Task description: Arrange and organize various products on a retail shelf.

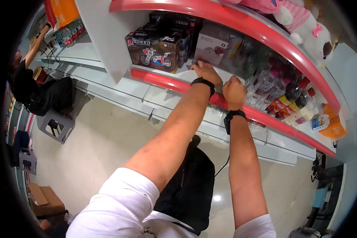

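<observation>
Cardboard box (211, 47): square-edged, pinkish | hands (206, 72) (234, 91): both bent-fingered, openness and hold unclear | shelf (185, 75): smooth, white

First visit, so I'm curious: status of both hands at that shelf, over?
Left hand just before pale pinkish-grey cardboard box, contact unclear. Right hand curled, left of clear plastic bottles. Dark rectangular toy box flanks pale one.

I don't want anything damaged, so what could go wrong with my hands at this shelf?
The left hand could bump the pale box just beyond it. The right hand, near the clear bottles, might tip one. The thin black cable beside the right forearm might snag.
</observation>
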`<state>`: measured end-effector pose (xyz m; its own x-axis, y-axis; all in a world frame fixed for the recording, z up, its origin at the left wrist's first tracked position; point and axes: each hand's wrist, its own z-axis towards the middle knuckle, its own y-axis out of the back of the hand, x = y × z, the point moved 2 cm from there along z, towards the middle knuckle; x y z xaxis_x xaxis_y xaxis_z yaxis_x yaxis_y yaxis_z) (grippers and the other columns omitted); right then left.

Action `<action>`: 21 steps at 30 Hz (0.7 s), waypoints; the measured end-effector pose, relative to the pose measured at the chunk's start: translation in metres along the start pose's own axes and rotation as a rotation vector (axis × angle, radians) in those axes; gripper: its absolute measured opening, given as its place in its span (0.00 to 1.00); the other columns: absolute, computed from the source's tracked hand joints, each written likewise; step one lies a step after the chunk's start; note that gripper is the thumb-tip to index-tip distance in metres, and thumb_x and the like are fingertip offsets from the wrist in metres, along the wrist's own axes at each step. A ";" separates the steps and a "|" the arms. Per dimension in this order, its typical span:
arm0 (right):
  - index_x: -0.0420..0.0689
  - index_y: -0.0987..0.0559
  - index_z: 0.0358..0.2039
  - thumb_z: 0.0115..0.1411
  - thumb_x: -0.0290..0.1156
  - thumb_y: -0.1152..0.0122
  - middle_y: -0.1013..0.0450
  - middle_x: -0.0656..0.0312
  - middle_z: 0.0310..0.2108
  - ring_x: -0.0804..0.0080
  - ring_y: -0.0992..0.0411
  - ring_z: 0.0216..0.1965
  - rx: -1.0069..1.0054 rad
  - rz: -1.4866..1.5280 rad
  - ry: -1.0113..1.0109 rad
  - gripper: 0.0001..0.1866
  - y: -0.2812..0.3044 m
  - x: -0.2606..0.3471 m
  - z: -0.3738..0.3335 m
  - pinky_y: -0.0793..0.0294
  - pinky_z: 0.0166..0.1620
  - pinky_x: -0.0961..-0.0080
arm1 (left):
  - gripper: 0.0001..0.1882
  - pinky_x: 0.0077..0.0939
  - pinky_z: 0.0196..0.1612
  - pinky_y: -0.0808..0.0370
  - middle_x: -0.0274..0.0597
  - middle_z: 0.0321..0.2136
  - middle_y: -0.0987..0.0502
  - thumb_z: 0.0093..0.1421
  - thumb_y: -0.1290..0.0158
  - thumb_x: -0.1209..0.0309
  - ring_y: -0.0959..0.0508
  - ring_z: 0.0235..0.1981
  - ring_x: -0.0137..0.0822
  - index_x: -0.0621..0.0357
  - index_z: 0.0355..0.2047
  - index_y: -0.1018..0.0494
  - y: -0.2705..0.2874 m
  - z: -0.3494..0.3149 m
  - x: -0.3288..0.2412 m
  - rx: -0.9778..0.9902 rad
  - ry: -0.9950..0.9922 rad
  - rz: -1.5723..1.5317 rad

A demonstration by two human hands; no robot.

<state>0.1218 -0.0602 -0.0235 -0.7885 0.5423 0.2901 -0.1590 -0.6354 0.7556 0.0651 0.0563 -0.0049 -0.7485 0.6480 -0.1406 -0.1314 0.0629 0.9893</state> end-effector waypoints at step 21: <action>0.42 0.27 0.28 0.52 0.32 0.44 0.24 0.51 0.30 0.49 0.25 0.31 0.020 -0.036 0.013 0.07 -0.007 -0.011 0.004 0.25 0.36 0.55 | 0.29 0.60 0.44 0.26 0.43 0.54 0.28 0.56 0.44 0.63 0.26 0.50 0.53 0.52 0.58 0.34 -0.003 0.025 -0.037 0.219 -0.285 0.489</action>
<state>0.1343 -0.0593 -0.0299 -0.7903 0.5570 0.2552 -0.1750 -0.6044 0.7772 0.1096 0.0509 -0.0015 -0.4808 0.8173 0.3176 0.3433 -0.1579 0.9259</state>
